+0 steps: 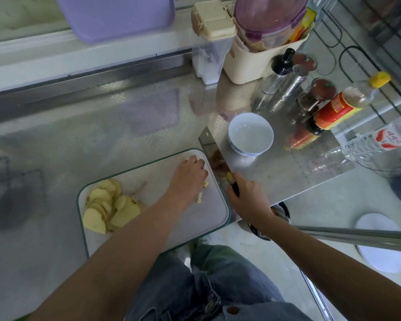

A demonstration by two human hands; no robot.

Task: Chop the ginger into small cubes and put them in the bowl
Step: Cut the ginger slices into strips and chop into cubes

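Steel counter (276, 172) — left hand (190, 174) hides ginger (partly).

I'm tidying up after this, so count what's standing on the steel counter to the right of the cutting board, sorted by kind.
Bowls: 1, the white bowl
Bottles and shakers: 6, from the black-capped bottle to the water bottle
Storage tubs: 1, the cream tub
Total: 8

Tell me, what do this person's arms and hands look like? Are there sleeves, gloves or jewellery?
Both arms are bare from wherever they enter the picture down to the fingers, with no sleeves in sight. The left hand and right hand wear no gloves, and I can see no rings, watch or bracelets. Below the arms, blue denim trousers with a metal button show.
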